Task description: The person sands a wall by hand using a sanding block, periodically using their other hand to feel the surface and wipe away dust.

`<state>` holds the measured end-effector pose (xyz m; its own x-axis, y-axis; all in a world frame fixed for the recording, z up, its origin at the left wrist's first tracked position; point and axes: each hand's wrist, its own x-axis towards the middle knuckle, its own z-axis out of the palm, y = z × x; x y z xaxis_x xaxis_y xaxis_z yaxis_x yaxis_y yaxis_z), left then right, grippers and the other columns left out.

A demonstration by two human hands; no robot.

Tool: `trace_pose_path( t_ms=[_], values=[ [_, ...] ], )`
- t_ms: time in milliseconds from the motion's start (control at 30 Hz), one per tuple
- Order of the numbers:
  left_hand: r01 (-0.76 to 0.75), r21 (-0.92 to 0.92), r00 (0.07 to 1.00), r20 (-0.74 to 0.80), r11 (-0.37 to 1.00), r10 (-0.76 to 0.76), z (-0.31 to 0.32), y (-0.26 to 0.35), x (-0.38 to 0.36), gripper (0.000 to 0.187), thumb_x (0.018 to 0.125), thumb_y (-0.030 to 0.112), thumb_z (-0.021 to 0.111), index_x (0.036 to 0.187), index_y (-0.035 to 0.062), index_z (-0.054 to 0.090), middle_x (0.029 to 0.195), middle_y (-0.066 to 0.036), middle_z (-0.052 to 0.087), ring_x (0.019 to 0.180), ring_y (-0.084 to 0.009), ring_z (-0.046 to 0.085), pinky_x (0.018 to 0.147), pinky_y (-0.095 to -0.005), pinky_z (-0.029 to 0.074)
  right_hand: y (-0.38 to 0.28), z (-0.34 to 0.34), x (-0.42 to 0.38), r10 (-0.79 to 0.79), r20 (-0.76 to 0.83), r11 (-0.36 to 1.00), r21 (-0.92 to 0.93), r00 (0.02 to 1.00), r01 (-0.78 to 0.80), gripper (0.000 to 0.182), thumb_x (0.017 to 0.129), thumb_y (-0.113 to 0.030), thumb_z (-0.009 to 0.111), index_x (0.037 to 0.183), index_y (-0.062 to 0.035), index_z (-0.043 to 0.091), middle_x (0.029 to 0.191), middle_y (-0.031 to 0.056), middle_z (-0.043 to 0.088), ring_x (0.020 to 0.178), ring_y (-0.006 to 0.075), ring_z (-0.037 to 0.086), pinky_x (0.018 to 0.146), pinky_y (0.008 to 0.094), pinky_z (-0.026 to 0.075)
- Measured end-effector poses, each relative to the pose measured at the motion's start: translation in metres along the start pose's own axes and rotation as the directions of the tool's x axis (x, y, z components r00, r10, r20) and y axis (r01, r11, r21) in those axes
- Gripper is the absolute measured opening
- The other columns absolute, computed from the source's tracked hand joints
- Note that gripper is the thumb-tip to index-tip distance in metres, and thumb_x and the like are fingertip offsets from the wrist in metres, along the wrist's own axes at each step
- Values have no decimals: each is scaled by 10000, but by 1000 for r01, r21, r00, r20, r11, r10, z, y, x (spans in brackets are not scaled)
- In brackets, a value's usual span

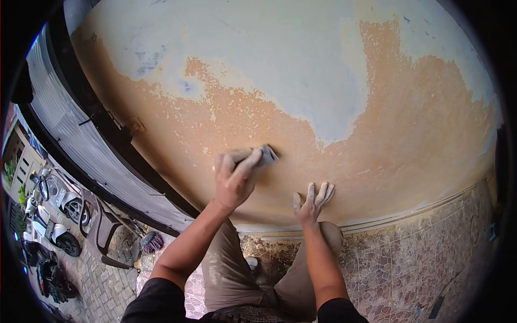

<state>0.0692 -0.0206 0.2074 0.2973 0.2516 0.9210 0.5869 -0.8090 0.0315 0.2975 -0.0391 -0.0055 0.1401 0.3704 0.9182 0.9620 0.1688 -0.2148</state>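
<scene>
My left hand (235, 173), dusty and pale, is closed round a small grey scraper or folded sheet (267, 155); which of the two I cannot tell. Its edge lies against the wall (301, 134), where orange-brown patches show below a pale grey-white coat. Lower and to the right, my right hand (313, 203) rests on the wall with its fingers spread and whitish dust on them. It holds nothing. My two hands are apart.
On the left runs a dark frame with a corrugated panel (64, 97). Beyond it stand motorcycles (48, 229), a brown chair (103, 237) and a mop head (152, 241) on paving. Patterned tiles (388, 258) meet the wall's base; my knees are near it.
</scene>
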Motion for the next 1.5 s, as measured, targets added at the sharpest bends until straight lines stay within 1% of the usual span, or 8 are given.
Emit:
trace_pose_path(
  t_ms=[167, 333, 567, 767, 967, 1100, 1267, 1500],
  values=[
    [213, 210, 915, -386, 954, -119, 24, 4, 5, 476, 700, 21, 834, 1150, 48, 680, 1005, -92, 640, 912, -214, 569, 780, -315, 464, -2, -1, -1, 10, 3, 1000, 24, 1000, -10, 636, 914, -450, 608, 1427, -121, 426, 1565, 204, 181, 1448, 497, 111, 1122, 691, 137],
    [-299, 102, 947, 157, 949, 282, 19, 0, -30, 507, 638, 10, 835, 1117, 129, 717, 999, -47, 644, 902, -217, 583, 800, -316, 457, -7, 1, 4, 34, -34, 998, 44, 999, -33, 634, 911, -456, 613, 1411, -106, 438, 1563, 207, 175, 1448, 496, 105, 1120, 697, 128],
    [302, 38, 813, -532, 953, -236, 13, -1, 34, 510, 703, 4, 817, 1191, 40, 672, 1049, -86, 632, 903, -212, 536, 843, -340, 379, -11, -3, 0, 66, -1, 995, 69, 998, -66, 628, 917, -460, 604, 1413, -110, 440, 1552, 205, 183, 1448, 497, 103, 1122, 694, 124],
    [-115, 174, 990, 103, 978, 98, 18, 4, -38, 483, 684, 51, 779, 1138, 207, 723, 1077, -15, 649, 975, -213, 577, 874, -381, 403, -3, -9, 29, 17, -92, 999, 50, 996, -13, 601, 934, -462, 582, 1423, -139, 450, 1557, 204, 203, 1451, 488, 113, 1129, 684, 120],
    [367, -208, 841, -341, 906, -419, 0, 6, 22, 508, 706, -5, 814, 1193, 56, 683, 1071, -115, 622, 957, -243, 535, 851, -348, 417, -8, -34, 123, 56, -209, 998, 4, 976, -57, 621, 985, -433, 496, 1460, -47, 389, 1556, 269, 198, 1454, 480, 133, 1133, 656, 129],
    [37, 279, 980, -200, 960, 21, 24, 1, -6, 480, 692, 70, 838, 1149, 108, 700, 1068, -85, 625, 957, -239, 561, 842, -373, 414, -43, -38, 174, 140, -249, 990, 11, 958, -141, 625, 999, -446, 449, 1449, -15, 404, 1551, 283, 214, 1451, 480, 154, 1138, 641, 129],
    [-87, 192, 996, 38, 977, 81, 21, -3, -43, 482, 660, 200, 876, 1117, 169, 725, 1023, -45, 635, 923, -222, 577, 817, -360, 410, -34, -19, 152, 63, -281, 994, -71, 958, -87, 633, 1012, -482, 365, 1474, -50, 378, 1559, 269, 228, 1448, 479, 173, 1150, 624, 119],
    [289, 114, 888, -402, 951, -222, 6, -1, 25, 499, 719, 66, 838, 1192, 29, 683, 1047, -103, 637, 898, -223, 540, 833, -344, 412, 8, -31, 131, -134, -172, 986, -123, 976, 113, 633, 978, -563, 409, 1502, -210, 377, 1574, 193, 249, 1449, 467, 179, 1149, 643, 112]
  ],
)
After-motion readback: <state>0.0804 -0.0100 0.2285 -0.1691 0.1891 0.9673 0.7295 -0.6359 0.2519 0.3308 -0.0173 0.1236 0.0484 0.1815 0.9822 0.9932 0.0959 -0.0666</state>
